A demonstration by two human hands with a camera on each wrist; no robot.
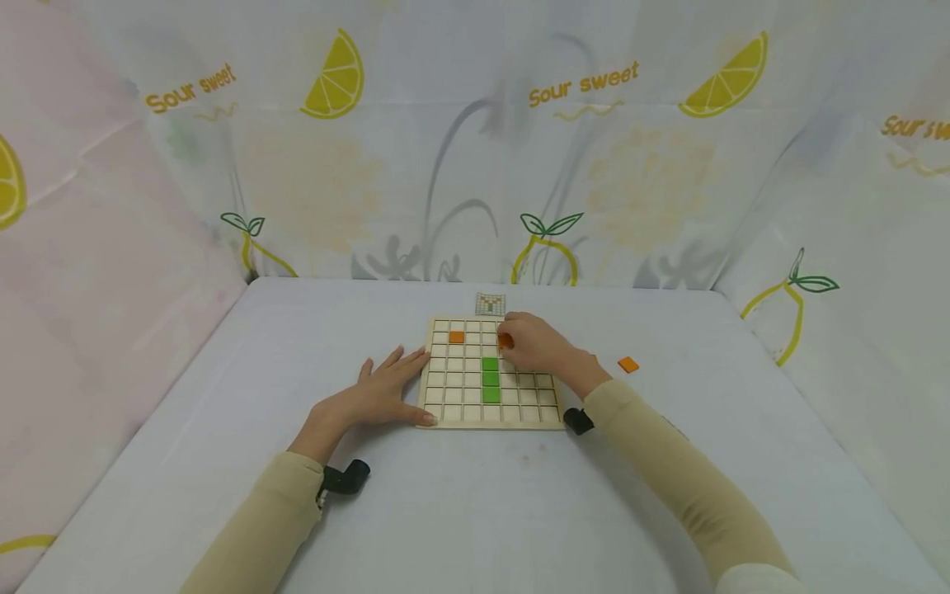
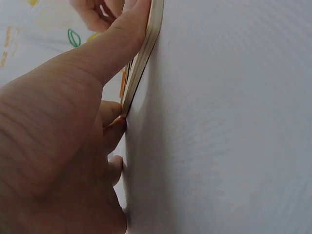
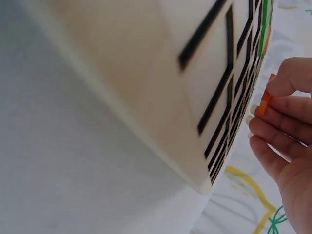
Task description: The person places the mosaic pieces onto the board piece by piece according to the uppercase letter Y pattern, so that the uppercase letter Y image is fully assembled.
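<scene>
A wooden grid board [image 1: 490, 426] lies flat on the white table. Three green square tiles [image 1: 491, 379] stand in one column of it, and an orange tile [image 1: 456, 337] fills a cell at its upper left. Over the board's upper right part, my right hand [image 1: 540, 342] pinches another orange tile [image 3: 265, 97] between thumb and fingers, close above the grid. My left hand [image 1: 374, 398] is spread along the left edge, fingertips at the side and thumb at the near left corner. The right hand covers some upper right cells in the head view.
Behind the board lies a small card [image 1: 491, 304] with a coloured grid pattern. A loose orange tile [image 1: 628, 364] rests on the table [image 1: 475, 511] to the right. A patterned cloth [image 1: 416, 165] hangs behind and at both sides.
</scene>
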